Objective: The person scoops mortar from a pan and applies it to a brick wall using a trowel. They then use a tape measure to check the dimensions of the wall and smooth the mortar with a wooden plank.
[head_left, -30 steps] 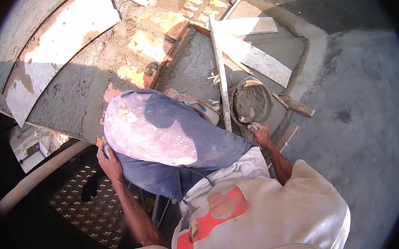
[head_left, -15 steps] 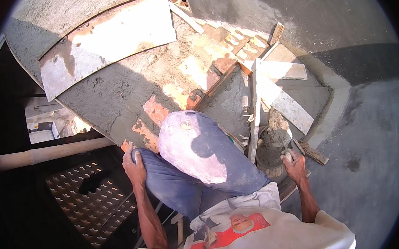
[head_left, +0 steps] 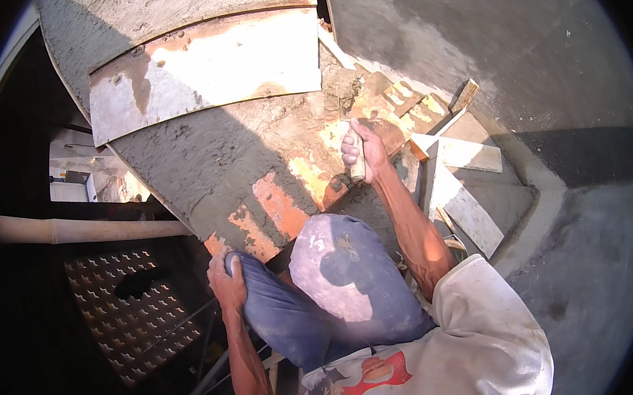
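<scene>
Gripping pale handle (head_left: 358,169), right hand (head_left: 368,150), tip indistinct, left hand (head_left: 227,283) at knee (head_left: 260,289), grip unclear

Rough mortar (head_left: 181,155), exposed bricks (head_left: 280,204) and loose boards (head_left: 474,219) mark a building site.

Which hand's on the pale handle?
The right hand, closed round the pale handle. The left hand lies against the left knee, with no handle visible in it.

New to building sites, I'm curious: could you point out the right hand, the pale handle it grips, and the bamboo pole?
Right hand (head_left: 369,150): head view, middle of the hand.
Pale handle (head_left: 358,169): head view, end below the fist.
Bamboo pole (head_left: 113,228): head view, mid-length.
</scene>
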`<state>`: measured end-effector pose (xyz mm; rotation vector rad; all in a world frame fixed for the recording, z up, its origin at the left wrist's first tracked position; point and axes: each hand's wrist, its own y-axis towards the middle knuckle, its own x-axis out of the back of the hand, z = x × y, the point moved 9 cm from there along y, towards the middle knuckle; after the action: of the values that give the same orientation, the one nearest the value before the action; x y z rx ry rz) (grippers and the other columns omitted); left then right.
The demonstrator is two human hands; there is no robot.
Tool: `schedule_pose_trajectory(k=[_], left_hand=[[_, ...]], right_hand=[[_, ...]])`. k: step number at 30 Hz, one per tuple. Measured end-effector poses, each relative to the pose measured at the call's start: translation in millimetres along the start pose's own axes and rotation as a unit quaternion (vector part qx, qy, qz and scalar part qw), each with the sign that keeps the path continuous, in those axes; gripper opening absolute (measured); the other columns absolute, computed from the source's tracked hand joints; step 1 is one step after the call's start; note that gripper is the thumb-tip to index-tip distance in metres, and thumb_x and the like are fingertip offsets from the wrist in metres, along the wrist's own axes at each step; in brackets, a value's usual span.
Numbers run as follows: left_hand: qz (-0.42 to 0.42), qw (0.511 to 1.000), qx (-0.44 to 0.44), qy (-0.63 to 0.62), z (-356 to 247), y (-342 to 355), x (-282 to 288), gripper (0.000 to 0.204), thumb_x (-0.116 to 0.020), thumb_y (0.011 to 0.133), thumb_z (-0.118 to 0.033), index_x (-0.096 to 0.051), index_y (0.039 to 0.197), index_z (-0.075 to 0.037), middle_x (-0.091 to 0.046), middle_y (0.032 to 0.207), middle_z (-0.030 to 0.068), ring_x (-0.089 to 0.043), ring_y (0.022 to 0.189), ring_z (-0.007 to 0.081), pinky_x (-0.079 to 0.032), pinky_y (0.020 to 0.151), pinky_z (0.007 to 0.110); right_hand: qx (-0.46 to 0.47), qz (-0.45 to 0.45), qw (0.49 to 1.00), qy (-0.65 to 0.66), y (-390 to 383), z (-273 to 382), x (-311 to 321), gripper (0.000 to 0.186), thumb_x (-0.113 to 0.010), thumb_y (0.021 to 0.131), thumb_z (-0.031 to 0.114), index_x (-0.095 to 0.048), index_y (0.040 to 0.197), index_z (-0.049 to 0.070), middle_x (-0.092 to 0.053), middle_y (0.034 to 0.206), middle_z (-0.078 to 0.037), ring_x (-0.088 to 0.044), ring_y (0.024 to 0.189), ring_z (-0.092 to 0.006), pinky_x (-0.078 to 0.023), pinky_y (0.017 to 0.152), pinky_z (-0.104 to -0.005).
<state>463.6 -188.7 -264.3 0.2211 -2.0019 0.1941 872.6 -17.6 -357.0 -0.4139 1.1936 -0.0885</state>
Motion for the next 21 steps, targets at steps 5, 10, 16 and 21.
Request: schedule_pose_trajectory(k=[5,10,16,21], left_hand=[[-0.012,1.000,0.002,0.011,11.4,-1.5,2.4,0.042,-0.065,0.098,-0.026,-0.067,0.134,-0.005,-0.064,0.137,0.0186,-0.056,0.129,0.0380,-0.041,0.114,0.047],[-0.015,0.999,0.025,0.015,6.6,-2.5,3.5,0.042,-0.065,0.098,-0.027,-0.067,0.134,-0.005,-0.064,0.137,0.0178,-0.056,0.128,0.0382,-0.043,0.111,0.048],[-0.002,1.000,0.020,0.012,5.4,2.3,-4.3,0.042,-0.066,0.098,-0.029,-0.067,0.133,-0.006,-0.064,0.137,0.0169,-0.056,0.128,0.0379,-0.043,0.111,0.048],[0.001,1.000,0.028,0.014,1.7,3.7,-2.7,0.042,-0.066,0.098,-0.030,-0.068,0.133,-0.006,-0.064,0.137,0.0168,-0.056,0.129,0.0377,-0.042,0.112,0.047]], right_hand=[[-0.048,-0.058,0.970,-0.233,28.2,16.7,2.8,0.025,-0.048,0.108,0.024,-0.059,0.106,0.001,-0.054,0.071,-0.002,-0.047,0.048,-0.0101,-0.041,0.040,-0.0282],[-0.001,-0.175,0.774,-0.608,4.8,80.7,-10.5,0.031,-0.049,0.109,0.032,-0.057,0.100,0.003,-0.049,0.067,0.000,-0.047,0.047,-0.0104,-0.043,0.040,-0.0303],[-0.068,-0.102,0.603,-0.788,30.5,66.6,12.2,0.051,-0.045,0.108,0.033,-0.063,0.095,-0.013,-0.064,0.065,-0.019,-0.067,0.055,-0.0301,-0.057,0.057,-0.0476],[0.181,0.059,0.296,-0.936,21.0,67.8,-6.1,0.044,-0.050,0.106,0.029,-0.068,0.098,-0.010,-0.062,0.061,-0.020,-0.070,0.062,-0.0308,-0.058,0.059,-0.0445]])
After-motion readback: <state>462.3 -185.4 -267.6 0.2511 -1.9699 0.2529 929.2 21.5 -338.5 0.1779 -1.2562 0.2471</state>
